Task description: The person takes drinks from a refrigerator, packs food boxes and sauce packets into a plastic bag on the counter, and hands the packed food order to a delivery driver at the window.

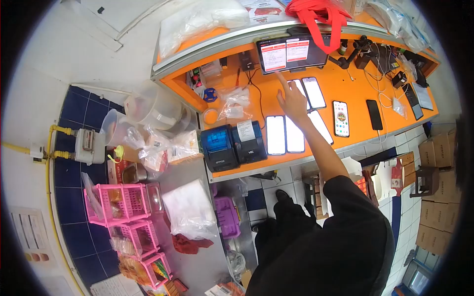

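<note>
My right hand reaches over the orange counter with its index finger stretched out and its thumb apart, holding nothing. The fingertip overlaps the lower edge of a tablet-like screen, which shows white panels with red bars. Whether it touches the screen, I cannot tell. Beneath my hand and forearm lie several phones with lit white displays, among them one phone at the front and another phone behind; some are partly covered. A phone showing app icons lies to the right, beside a dark phone on a cable. My left hand is out of view.
Two receipt printers, one blue-topped and one black, stand at the counter's front left. A red bag hangs over the screen's top. Pink baskets and a plastic-wrapped white stack sit left. Cardboard boxes stand right.
</note>
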Motion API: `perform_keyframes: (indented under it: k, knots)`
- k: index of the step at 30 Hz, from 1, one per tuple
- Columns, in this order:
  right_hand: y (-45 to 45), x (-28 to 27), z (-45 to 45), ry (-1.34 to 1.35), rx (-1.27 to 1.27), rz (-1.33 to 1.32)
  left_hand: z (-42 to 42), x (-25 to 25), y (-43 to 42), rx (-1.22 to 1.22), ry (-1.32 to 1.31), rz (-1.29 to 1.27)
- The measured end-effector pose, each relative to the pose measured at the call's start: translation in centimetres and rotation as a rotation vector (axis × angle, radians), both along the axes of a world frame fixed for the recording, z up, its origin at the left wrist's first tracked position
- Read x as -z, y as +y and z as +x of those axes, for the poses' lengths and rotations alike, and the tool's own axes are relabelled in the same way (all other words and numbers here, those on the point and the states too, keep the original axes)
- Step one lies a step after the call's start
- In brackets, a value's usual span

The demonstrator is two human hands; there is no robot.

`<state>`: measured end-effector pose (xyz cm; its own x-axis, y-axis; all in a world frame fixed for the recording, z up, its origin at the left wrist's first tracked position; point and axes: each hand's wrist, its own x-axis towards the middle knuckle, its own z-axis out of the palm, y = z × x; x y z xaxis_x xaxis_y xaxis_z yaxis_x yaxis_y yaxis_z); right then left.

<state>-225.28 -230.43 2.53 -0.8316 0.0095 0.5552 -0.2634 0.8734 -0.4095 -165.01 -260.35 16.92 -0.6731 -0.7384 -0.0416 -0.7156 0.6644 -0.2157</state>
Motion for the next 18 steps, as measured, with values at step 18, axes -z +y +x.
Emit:
perform_keyframes:
  k: [18]
  knots:
    - [0.9,1.0,-1.8,-0.088,-0.01,0.034,-3.2,-2.4,0.7,-0.014,-0.064,0.007]
